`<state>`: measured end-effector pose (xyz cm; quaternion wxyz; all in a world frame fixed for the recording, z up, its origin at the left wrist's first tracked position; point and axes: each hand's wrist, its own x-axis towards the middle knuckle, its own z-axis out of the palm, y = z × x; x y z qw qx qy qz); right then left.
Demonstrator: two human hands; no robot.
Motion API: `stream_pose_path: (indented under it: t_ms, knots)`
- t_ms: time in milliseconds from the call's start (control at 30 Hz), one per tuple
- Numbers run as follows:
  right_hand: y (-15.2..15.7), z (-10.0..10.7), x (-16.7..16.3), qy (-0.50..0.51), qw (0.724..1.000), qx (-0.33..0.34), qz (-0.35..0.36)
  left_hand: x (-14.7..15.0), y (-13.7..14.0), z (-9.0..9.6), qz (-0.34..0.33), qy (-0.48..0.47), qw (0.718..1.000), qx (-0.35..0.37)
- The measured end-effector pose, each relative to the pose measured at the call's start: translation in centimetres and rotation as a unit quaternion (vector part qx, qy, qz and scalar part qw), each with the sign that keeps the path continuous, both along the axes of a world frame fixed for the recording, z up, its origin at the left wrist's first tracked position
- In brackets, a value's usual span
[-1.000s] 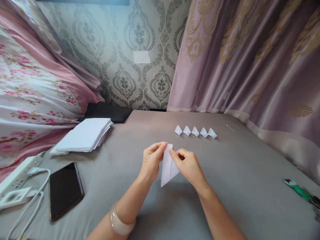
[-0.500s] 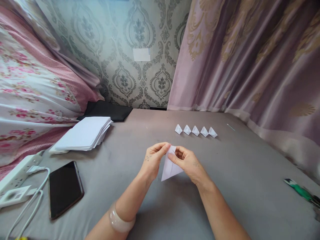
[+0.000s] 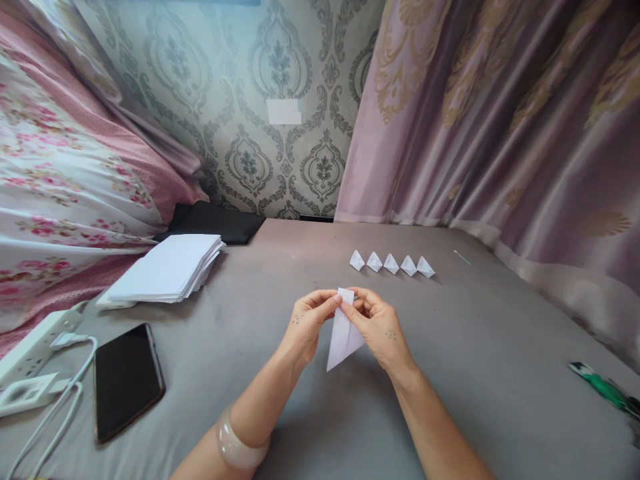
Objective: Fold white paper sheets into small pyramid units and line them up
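Note:
A folded piece of white paper [image 3: 344, 339] is held up between my two hands, its pointed lower corner hanging down toward me. My left hand [image 3: 311, 325] pinches its upper left edge with thumb and fingers. With the thumb on its front face, my right hand [image 3: 376, 323] grips the upper right side; the fingers behind are partly hidden. A short flap of the paper stands above both thumbs. Beyond the hands, several small folded paper boats [image 3: 391, 264] sit in a row on the grey cloth surface [image 3: 480, 347].
On the left lie a stack of white paper [image 3: 163, 268], a black smartphone [image 3: 129, 383] and a white power strip [image 3: 37, 347] with cables. A black folder-like item [image 3: 220, 223] rests behind the stack. A green-handled tool [image 3: 603, 385] lies far right.
Both thumbs have come closer together near the paper's top. The paper has turned slightly, and its lower tip has shifted a little right and down.

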<state>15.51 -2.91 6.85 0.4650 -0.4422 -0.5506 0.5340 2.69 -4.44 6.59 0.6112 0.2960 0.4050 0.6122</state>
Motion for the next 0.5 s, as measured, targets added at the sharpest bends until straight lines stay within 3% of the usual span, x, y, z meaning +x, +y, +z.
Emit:
stream_pose_path:
  t_ms: [200, 500]
  knots:
    - [-0.14, 0.29, 0.04, -0.015, 1.000, 0.010, 0.022, -0.07, -0.13, 0.15, 0.001, -0.009, 1.000, 0.009]
    - [-0.43, 0.21, -0.10, -0.099, 0.989, 0.107, 0.007, -0.23, 0.00, 0.06, 0.012, -0.033, 0.999, -0.027]
